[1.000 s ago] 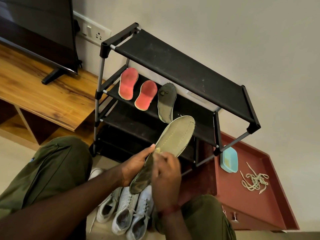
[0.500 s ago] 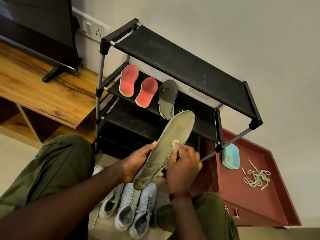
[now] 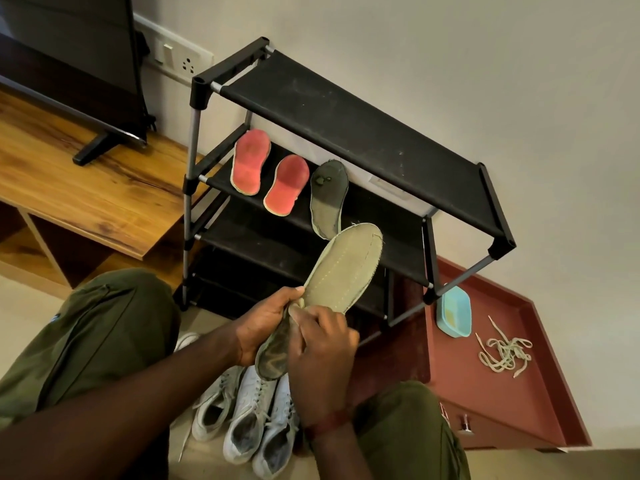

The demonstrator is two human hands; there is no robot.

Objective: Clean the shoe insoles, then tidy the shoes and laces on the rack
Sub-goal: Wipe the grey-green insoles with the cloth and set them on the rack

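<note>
My left hand [image 3: 268,322] grips an olive-green insole [image 3: 343,268] by its left edge, toe end pointing up toward the black shoe rack [image 3: 363,140]. My right hand [image 3: 320,351] lies over the insole's heel half, fingers curled and pinching something small and pale against it; what it is stays mostly hidden. On the rack's second shelf lie two red insoles [image 3: 250,161] [image 3: 287,184] and a dark green insole [image 3: 328,197]. White sneakers [image 3: 249,420] stand on the floor below my hands. A tangle of pale laces [image 3: 504,351] lies on the maroon unit [image 3: 491,393].
A light blue dish [image 3: 454,316] sits on the maroon unit beside the rack's right leg. A wooden TV stand [image 3: 86,188] with a black TV [image 3: 69,57] stands to the left. My knees in olive trousers flank the sneakers.
My right hand slid back down the insole from its middle toward the heel end. The left hand kept its grip on the insole.
</note>
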